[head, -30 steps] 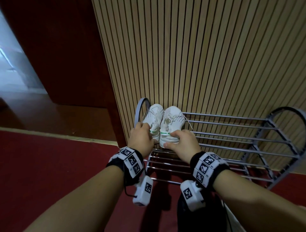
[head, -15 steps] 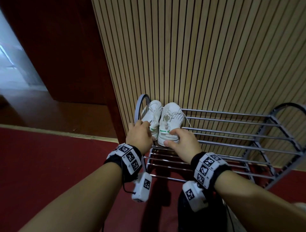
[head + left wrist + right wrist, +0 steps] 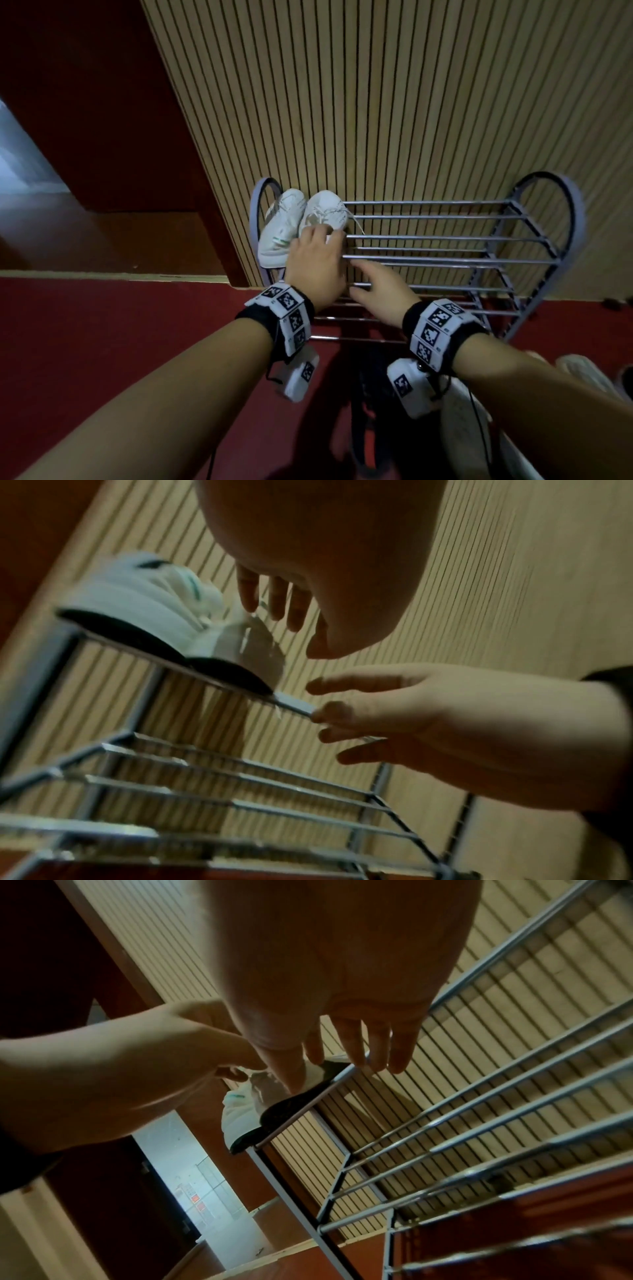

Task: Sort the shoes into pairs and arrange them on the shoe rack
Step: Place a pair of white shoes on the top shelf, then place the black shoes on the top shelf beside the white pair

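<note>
A pair of white lace-up sneakers [image 3: 301, 224] stands side by side, toes toward the ribbed wooden wall [image 3: 394, 102], at the left end of the top tier of the grey metal-bar shoe rack [image 3: 445, 236]. The left hand [image 3: 317, 267] lies at the pair's 6 o'clock over the right-hand shoe's heel, fingers straight and loose, gripping nothing. The right hand [image 3: 380, 291], at about 4 o'clock from the pair and just beside the left hand, spreads relaxed fingers over the rack's front bars, empty.
</note>
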A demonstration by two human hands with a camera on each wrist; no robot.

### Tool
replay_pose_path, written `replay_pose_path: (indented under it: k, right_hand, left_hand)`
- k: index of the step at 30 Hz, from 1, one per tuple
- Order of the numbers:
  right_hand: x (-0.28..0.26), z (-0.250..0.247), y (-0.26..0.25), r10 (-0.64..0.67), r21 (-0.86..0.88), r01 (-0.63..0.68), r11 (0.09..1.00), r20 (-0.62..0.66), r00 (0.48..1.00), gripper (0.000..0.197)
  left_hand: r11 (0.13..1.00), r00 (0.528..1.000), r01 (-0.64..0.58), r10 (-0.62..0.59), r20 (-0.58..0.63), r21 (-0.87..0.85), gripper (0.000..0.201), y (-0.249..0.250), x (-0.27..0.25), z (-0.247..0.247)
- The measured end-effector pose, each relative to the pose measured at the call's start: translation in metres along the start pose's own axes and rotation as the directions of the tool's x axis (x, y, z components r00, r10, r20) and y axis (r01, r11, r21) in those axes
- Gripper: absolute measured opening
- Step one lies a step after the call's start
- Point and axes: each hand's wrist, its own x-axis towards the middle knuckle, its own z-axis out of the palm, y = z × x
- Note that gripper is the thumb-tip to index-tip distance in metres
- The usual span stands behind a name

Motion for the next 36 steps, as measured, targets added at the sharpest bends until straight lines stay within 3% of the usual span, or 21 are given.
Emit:
replay_pose_path:
  k: [4,9,12,16,19,21,25,27,29,31,36]
  right_hand:
    - [-0.034,-0.008,0.034,0.078,0.004,-0.078,0.997,-0.011,0.997,0.056]
    - [-0.076,0.0,0.094,0.217,-0.075,-0.214,0.974,0.042,0.975,0.06]
    - [-0.096,0.014,0.126,0.321,-0.135,-0.305,0.943,0.116,0.94,0.06]
    - [-0.114,0.044,0.154,0.411,-0.183,-0.379,0.907,0.193,0.891,0.064]
    - [-0.124,0.07,0.167,0.428,-0.307,-0.345,0.887,0.264,0.865,0.066]
    - [-0.127,0.085,0.176,0.442,-0.423,-0.288,0.859,0.328,0.835,0.067]
    - [-0.135,0.102,0.185,0.52,-0.519,-0.295,0.802,0.365,0.772,0.071]
    - [-0.139,0.111,0.192,0.57,-0.495,-0.376,0.783,0.329,0.753,0.064]
    - [-0.142,0.115,0.197,0.626,-0.425,-0.48,0.767,0.332,0.706,0.052]
    - [-0.145,0.119,0.204,0.666,-0.383,-0.547,0.744,0.363,0.652,0.041]
    - [-0.142,0.122,0.2,0.732,-0.408,-0.609,0.68,0.408,0.545,0.036]
  left_hand:
    - [0.993,0.978,0.038,-0.014,0.21,-0.109,0.041,0.051,-0.024,0.028]
    - [0.999,0.869,0.036,-0.026,0.493,-0.011,0.053,0.076,-0.064,0.077]
    - [0.992,0.765,0.129,-0.11,0.635,0.016,0.055,0.077,-0.078,0.1]
    - [0.932,0.595,0.362,-0.257,0.762,0.031,0.058,0.079,-0.093,0.135]
    - [0.877,0.459,0.48,-0.265,0.848,0.014,0.07,0.089,-0.114,0.163]
    - [0.866,0.396,0.5,-0.235,0.888,0.007,0.076,0.095,-0.13,0.181]
    - [0.819,0.353,0.573,-0.248,0.902,0.0,0.084,0.093,-0.157,0.213]
    - [0.746,0.301,0.666,-0.28,0.912,0.009,0.096,0.09,-0.166,0.224]
    - [0.677,0.239,0.735,-0.3,0.923,0.03,0.104,0.088,-0.175,0.233]
    - [0.636,0.206,0.771,-0.311,0.928,0.042,0.11,0.087,-0.186,0.242]
    - [0.64,0.255,0.768,-0.292,0.922,-0.009,0.115,0.087,-0.204,0.246]
